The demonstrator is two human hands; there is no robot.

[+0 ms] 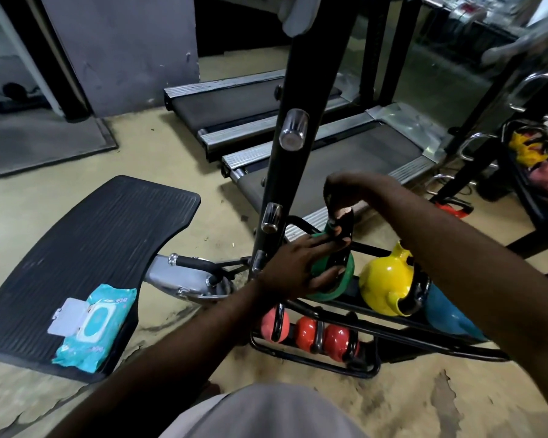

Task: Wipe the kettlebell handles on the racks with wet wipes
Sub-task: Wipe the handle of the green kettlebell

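- Left grip (pixel 298 268) lies on the green kettlebell (pixel 326 294), released: fingers fairly straight across the top of its body, thumb spread lower on the front.
- Right grip (pixel 351 194) comes down from above, fingers curled and clenched round the black handle (pixel 345 224) of that same kettlebell.
- A small pale patch shows under the right fingers; cannot tell if it is a wipe.
- Green kettlebell sits at the left end of the upper tier of the black rack (pixel 393 324), just beside a black upright post (pixel 293 147).
- Yellow kettlebell (pixel 383 279) is next to it on the same tier, then a blue kettlebell (pixel 446 311).
- Red kettlebells (pixel 307 333) sit in a row on the lower tier.
- Wet wipes pack (pixel 95 324), teal, flap lid open, lies on a black ribbed platform (pixel 92 241) left of the rack, well apart from both hands.
- Two treadmills (pixel 345 153) stand behind the rack on the floor (pixel 408 406).
- Another rack (pixel 525 184) holding kettlebells is at far right, blurred.
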